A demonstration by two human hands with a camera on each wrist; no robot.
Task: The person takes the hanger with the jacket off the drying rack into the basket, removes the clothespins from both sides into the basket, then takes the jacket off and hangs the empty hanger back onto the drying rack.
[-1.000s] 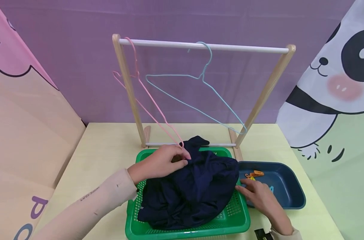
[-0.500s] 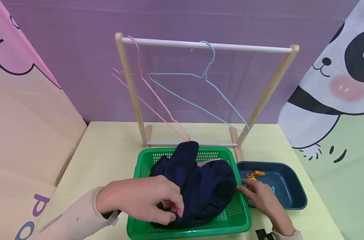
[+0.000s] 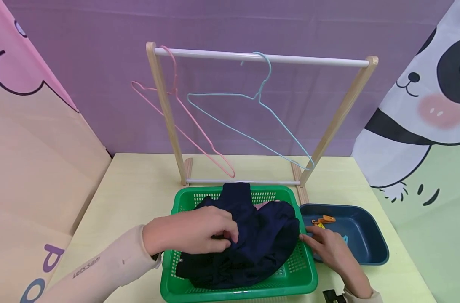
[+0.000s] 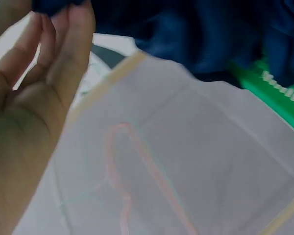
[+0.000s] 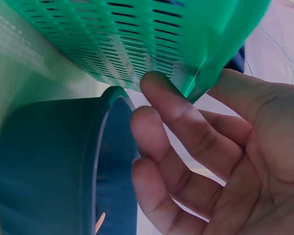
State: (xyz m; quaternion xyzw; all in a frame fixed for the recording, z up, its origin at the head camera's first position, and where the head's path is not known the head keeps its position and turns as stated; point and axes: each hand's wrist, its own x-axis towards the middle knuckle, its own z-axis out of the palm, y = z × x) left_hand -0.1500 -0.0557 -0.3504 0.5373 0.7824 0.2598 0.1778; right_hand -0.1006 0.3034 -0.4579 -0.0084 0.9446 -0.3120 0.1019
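Note:
A crumpled navy garment (image 3: 262,242) lies in the green perforated basket (image 3: 237,295), one flap reaching over the basket's far rim. Above its left part, my left hand (image 3: 193,230) pinches some of the navy cloth between thumb and fingers; the pinched cloth also shows at the fingertips in the left wrist view, where my left hand (image 4: 36,93) comes in from the left. My right hand (image 3: 330,249) grips the basket's right rim. In the right wrist view, the right hand (image 5: 210,142) has its thumb and forefinger on either side of that rim.
Behind the basket stands a wooden rack with a white rail (image 3: 309,60). A pink hanger (image 3: 175,75) and a light blue hanger (image 3: 259,90) hang from it. To the right is a dark blue tub (image 3: 370,248) with an orange clip (image 3: 323,219). Pink cloth (image 3: 261,205) peeks from under the navy.
My left hand has moved from the garment's far end towards the near side, then slightly back up. The navy flap has shifted off the pink hanger's tip, which swings free. My right hand stays put.

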